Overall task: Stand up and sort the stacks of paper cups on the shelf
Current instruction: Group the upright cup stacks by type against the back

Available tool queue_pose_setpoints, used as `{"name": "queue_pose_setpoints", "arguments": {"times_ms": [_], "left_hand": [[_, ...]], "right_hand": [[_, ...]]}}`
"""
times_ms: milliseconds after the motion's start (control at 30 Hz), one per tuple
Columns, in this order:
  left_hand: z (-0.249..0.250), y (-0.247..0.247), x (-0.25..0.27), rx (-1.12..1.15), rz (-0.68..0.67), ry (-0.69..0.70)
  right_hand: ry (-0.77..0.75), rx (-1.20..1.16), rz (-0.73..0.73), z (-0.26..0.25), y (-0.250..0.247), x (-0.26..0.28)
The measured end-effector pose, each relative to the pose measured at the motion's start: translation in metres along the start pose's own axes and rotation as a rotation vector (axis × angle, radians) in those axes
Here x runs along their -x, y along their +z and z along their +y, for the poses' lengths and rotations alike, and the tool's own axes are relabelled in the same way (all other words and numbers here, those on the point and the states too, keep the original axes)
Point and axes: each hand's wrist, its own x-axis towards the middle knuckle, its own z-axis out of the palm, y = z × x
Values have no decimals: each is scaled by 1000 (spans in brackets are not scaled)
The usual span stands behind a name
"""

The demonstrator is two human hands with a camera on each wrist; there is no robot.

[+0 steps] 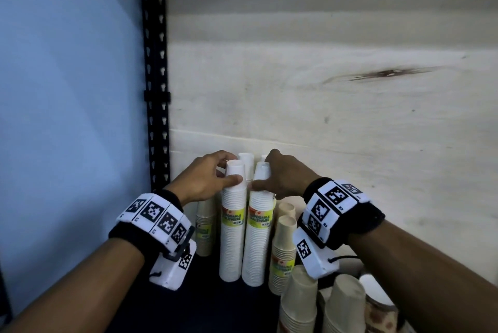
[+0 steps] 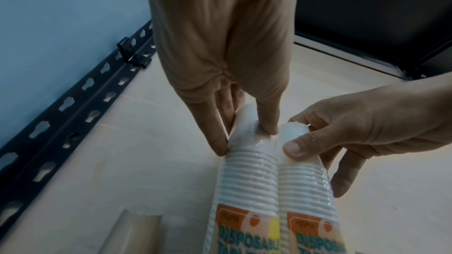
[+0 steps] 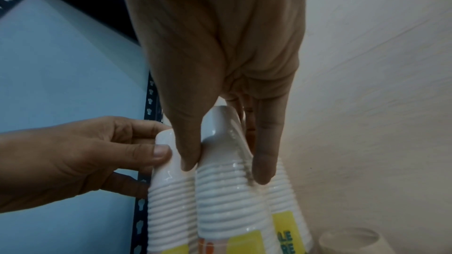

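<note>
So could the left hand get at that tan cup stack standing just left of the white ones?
Probably yes. The left hand grips the left white stack right above the tan stack, and nothing stands in front of it. It would have to let go first.

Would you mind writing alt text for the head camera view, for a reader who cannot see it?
Two hands steady two tall white cup stacks standing side by side on a dark shelf: the left hand grips the top of the left white stack, the right hand the right white stack. Shorter beige cup stacks stand around them, against a pale wooden back panel.
</note>
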Motion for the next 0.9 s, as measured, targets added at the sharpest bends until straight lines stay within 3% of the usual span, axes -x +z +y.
{"name": "queue_pose_setpoints", "arguments": {"times_ms": [567, 767, 900], "left_hand": [[-6, 0, 2, -28, 20, -15], [25, -10, 21, -211, 245, 70], [52, -2, 45, -178, 163, 117]], "right_hand": [[16, 96, -8, 2, -5, 8], [45, 250, -92, 17, -28, 38], [46, 234, -154, 33, -43, 74]]}}
